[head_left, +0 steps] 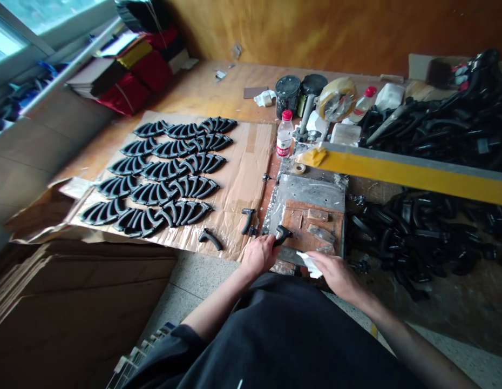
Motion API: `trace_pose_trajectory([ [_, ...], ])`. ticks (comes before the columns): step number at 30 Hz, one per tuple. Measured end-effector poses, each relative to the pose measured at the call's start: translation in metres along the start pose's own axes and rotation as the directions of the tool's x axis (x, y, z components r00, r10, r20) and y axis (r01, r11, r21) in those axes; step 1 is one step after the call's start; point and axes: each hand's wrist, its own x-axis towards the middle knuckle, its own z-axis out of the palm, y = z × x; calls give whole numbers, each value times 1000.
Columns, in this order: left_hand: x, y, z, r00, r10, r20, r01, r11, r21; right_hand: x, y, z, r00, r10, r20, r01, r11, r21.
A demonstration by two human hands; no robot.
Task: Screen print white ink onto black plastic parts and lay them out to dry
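The left hand has its fingers closed round a curved black part (shiny, with a wider head), held just above the near edge of the metal plate. The right hand, its fingers nearly together, pinches a crumpled white cloth between thumb and fingers, near the part but apart from it.

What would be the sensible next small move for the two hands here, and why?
Probably bring the white cloth in the right hand across to the black handle: the left hand already grips that handle, while the cloth hangs just beside it, apart from it.
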Motion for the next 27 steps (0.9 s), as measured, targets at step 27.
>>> trace_pose_trajectory([
  [27, -37, -137, 18, 378, -897, -229, 755, 442, -485, 49, -5, -4, 907, 419, 38, -226, 409, 884],
])
